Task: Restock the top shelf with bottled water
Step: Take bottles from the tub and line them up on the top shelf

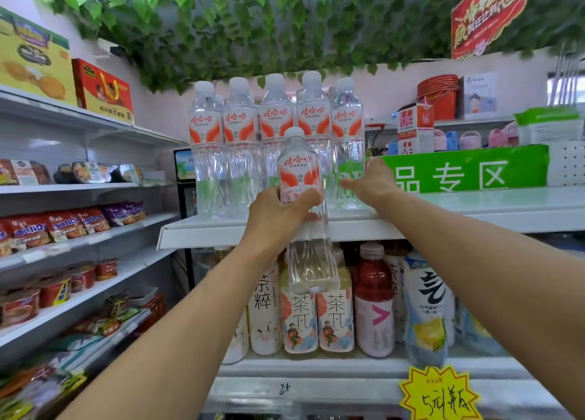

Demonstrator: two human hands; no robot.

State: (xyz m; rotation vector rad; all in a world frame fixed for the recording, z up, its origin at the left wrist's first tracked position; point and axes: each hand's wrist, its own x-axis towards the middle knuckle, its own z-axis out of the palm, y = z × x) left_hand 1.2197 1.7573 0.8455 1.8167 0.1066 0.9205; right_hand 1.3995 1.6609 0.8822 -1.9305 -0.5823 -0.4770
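Note:
My left hand (280, 212) grips a clear water bottle (300, 172) with a white cap and red-orange label, holding it upright in front of the top shelf's edge (221, 229). Several matching water bottles (240, 141) stand in a row on the top shelf. My right hand (370, 183) reaches over the shelf and touches the lower part of the rightmost bottle (346, 134) with extended fingers.
Below the top shelf stand tea and juice bottles (332, 318) and a red drink (373, 299). A green sign (468, 172) runs behind the shelf at right. Snack shelves (79, 229) fill the left. Leafy vines (285, 23) hang overhead. A yellow price tag (443, 394) sits low right.

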